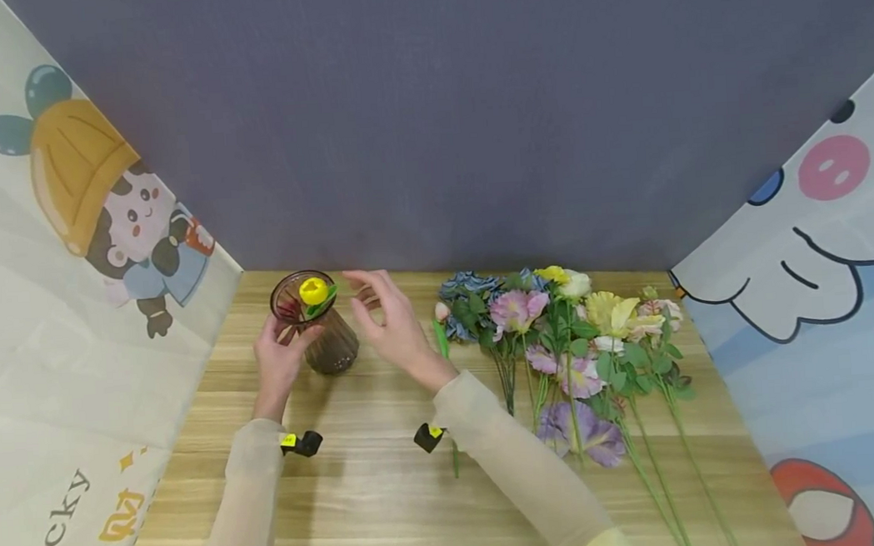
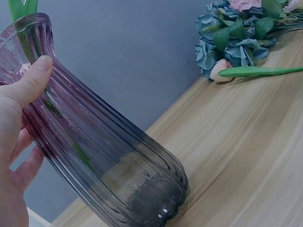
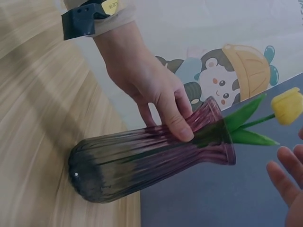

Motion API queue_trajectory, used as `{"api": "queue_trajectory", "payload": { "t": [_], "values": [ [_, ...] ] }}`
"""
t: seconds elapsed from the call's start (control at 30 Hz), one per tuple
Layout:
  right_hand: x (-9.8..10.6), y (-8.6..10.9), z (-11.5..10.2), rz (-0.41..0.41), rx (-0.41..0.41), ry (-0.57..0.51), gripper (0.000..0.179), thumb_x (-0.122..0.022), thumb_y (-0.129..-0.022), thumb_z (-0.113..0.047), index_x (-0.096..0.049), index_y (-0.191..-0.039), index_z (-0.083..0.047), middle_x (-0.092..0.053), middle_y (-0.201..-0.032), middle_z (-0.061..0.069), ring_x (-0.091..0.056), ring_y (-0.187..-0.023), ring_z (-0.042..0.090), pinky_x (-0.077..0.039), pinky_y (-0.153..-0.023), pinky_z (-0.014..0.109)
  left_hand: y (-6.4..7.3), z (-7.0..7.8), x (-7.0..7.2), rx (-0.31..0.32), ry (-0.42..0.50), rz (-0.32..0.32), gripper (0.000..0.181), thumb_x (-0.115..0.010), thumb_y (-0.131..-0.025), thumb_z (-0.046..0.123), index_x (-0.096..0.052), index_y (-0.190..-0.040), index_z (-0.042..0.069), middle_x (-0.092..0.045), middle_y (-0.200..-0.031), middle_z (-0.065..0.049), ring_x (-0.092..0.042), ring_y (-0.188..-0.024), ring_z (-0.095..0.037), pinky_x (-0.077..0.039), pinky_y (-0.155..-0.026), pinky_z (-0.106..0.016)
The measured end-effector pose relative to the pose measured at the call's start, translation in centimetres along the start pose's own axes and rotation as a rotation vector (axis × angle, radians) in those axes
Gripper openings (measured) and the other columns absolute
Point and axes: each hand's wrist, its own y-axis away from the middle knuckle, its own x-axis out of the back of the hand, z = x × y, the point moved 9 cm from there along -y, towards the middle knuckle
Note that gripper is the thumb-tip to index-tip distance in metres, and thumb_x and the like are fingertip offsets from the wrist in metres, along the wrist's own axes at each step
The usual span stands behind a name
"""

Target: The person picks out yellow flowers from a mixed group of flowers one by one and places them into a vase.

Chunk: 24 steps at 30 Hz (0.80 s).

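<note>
A ribbed purple-grey glass vase (image 1: 332, 346) with a flared rim is at the left of the table, its base right at the wood. My left hand (image 1: 277, 362) grips its neck, thumb (image 2: 40, 75) on the near side and fingers round the other. Inside the vase is a single yellow tulip (image 1: 314, 291); its bloom and green leaves (image 3: 248, 116) rise above the rim, and the stem shows dimly through the glass. My right hand (image 1: 395, 326) is just right of the rim, fingers loosely bent, holding nothing; the right wrist view catches only part of it beyond the bloom.
A pink tulip (image 1: 442, 312) lies on the wooden table (image 1: 361, 503) right of my right hand. Further right are blue roses (image 1: 468, 284), a purple flower (image 1: 582, 433) and several yellow, white and pink stems. A grey panel (image 1: 443, 122) stands behind, with printed cloths either side.
</note>
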Motion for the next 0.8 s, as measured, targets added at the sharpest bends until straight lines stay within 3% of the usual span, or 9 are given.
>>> {"api": "queue_trajectory", "payload": {
  "t": [0.27,0.5,0.8],
  "values": [
    [0.9,1.1,1.2,0.022,-0.050,0.006,0.039,-0.059,-0.100,0.002,-0.056,-0.139,0.000,-0.062,-0.121,0.018,-0.066,-0.102,0.031,-0.060,-0.090,0.033,-1.1,-4.0,0.2,0.028,0.054,0.024,0.056,-0.082,-0.086,0.001,-0.057,-0.136,-0.004,-0.062,-0.111,0.019,-0.060,-0.111,-0.001,-0.051,-0.110,-0.036],
    [2.1,2.2,1.9,0.041,-0.065,0.007,0.037,-0.059,-0.100,0.003,-0.056,-0.138,0.002,-0.062,-0.121,0.023,-0.065,-0.103,0.032,-0.061,-0.090,0.040,-1.0,-4.1,0.2,0.001,0.047,0.019,0.054,-0.085,-0.085,0.008,-0.061,-0.133,0.002,-0.065,-0.114,0.013,-0.061,-0.112,-0.004,-0.052,-0.108,-0.034],
    [4.2,3.7,3.0,0.080,-0.067,0.033,0.035,-0.060,-0.101,0.001,-0.059,-0.136,0.000,-0.064,-0.119,0.017,-0.066,-0.102,0.028,-0.061,-0.087,0.042,-1.1,-4.1,0.2,-0.006,0.029,0.023,0.055,-0.086,-0.085,0.008,-0.061,-0.134,0.001,-0.064,-0.113,0.015,-0.061,-0.111,-0.003,-0.053,-0.106,-0.030]
  ]
}}
